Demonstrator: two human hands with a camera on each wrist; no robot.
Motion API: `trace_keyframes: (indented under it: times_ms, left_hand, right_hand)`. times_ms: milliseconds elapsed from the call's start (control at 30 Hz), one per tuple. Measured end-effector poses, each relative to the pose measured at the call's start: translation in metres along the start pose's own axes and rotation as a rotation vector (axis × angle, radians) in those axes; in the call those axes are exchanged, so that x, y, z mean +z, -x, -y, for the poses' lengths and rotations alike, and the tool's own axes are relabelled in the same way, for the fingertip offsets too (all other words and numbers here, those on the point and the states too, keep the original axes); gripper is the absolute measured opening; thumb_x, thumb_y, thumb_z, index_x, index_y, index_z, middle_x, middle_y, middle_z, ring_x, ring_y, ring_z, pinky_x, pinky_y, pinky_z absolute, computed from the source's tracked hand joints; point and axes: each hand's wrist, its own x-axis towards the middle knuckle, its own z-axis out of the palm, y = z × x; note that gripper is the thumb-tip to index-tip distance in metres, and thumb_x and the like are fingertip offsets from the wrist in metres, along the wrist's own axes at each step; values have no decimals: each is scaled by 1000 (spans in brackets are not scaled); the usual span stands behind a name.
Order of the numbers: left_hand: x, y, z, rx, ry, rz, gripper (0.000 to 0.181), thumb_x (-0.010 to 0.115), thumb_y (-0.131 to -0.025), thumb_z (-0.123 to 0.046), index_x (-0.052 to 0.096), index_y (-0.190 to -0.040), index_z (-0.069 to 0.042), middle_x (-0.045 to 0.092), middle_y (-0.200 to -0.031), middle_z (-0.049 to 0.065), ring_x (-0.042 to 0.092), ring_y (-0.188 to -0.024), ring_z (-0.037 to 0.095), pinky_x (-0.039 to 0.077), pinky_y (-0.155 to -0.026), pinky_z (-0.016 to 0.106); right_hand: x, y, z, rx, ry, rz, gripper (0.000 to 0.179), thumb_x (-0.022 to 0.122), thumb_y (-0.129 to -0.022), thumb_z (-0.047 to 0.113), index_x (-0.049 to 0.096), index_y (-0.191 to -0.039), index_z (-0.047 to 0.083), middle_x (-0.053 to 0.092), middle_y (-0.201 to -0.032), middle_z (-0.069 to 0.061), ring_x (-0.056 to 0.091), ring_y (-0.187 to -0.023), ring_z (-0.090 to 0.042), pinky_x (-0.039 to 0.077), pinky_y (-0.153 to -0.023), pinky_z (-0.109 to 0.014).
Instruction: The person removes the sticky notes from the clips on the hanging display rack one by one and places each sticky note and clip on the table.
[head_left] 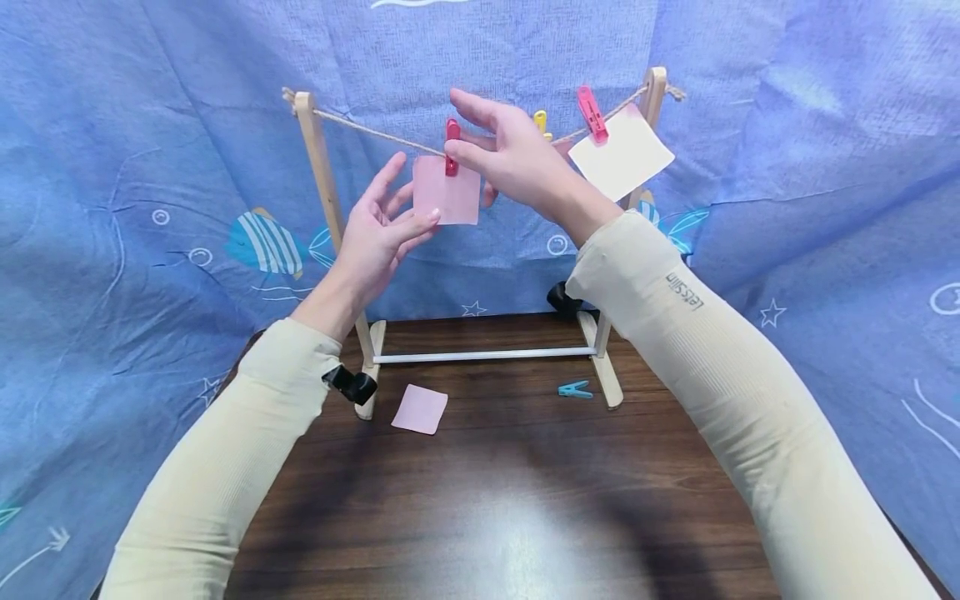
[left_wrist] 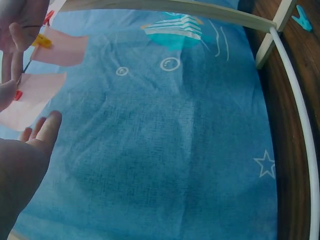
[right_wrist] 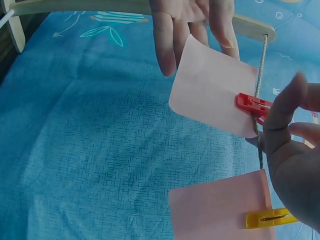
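A pink square of paper hangs from the rope by a red clothespin. My right hand pinches this clothespin, the thumb across its front and the index finger raised. My left hand is beside the paper's lower left edge with its fingers spread. In the right wrist view, the left hand's fingers lie around the paper's edge without a visible grip. To the right hang another pink paper under a yellow clothespin, and a pale paper under a pinkish-red clothespin.
A wooden frame carries the rope and has a white crossbar near the dark table. A loose pink paper and a blue clothespin lie on the table. Blue patterned cloth hangs close behind the frame.
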Motion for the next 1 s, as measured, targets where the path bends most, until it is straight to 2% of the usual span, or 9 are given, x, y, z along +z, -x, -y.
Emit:
trace_keyframes:
  times_ms: [167,267,400,567,833,1000]
  left_hand:
    - [2,0,2,17,-36,23,70,65,-94,7,40,-155,-18,49,-147,15,56,-127,36,54,-95,42]
    - [2,0,3,23,-33,18,69,66,-94,7,43,-154,-18,49,-146,16,56,-127,37,54,-94,43]
    - [2,0,4,18,-33,-6,70,68,-93,6,43,-154,-19,49,-147,15,56,-128,36,55,-93,41]
    - [4,2,6,5,-47,-25,67,68,-93,5,47,-152,-16,50,-147,12,57,-126,34,57,-90,37]
    - [6,3,6,-4,-4,-46,58,64,-93,11,54,-146,-10,54,-143,16,59,-122,34,57,-89,35]
    - [7,3,5,-4,8,-59,54,62,-94,12,56,-144,-7,56,-139,18,61,-120,33,57,-89,35]
  right_hand:
    - [-1,-4,2,45,-45,-8,70,65,-100,19,29,-161,15,32,-163,3,41,-141,-4,58,-56,-30]
    - [-1,-5,3,71,-84,-16,71,68,-99,18,32,-159,13,38,-160,0,47,-137,-7,60,-60,-32]
    - [-1,-6,3,82,-97,-19,70,71,-97,18,36,-157,10,45,-155,-4,57,-128,-12,61,-61,-32]
    - [0,-3,1,84,-100,-15,66,70,-97,16,39,-156,8,50,-152,-6,61,-123,-15,62,-66,-34]
    - [-1,-7,-2,81,-220,-71,60,72,-95,13,49,-149,4,60,-141,-11,64,-119,-23,61,-59,-33]
    - [-1,-6,-1,64,-231,-78,55,72,-95,12,53,-145,1,64,-136,-13,66,-117,-25,61,-59,-33]
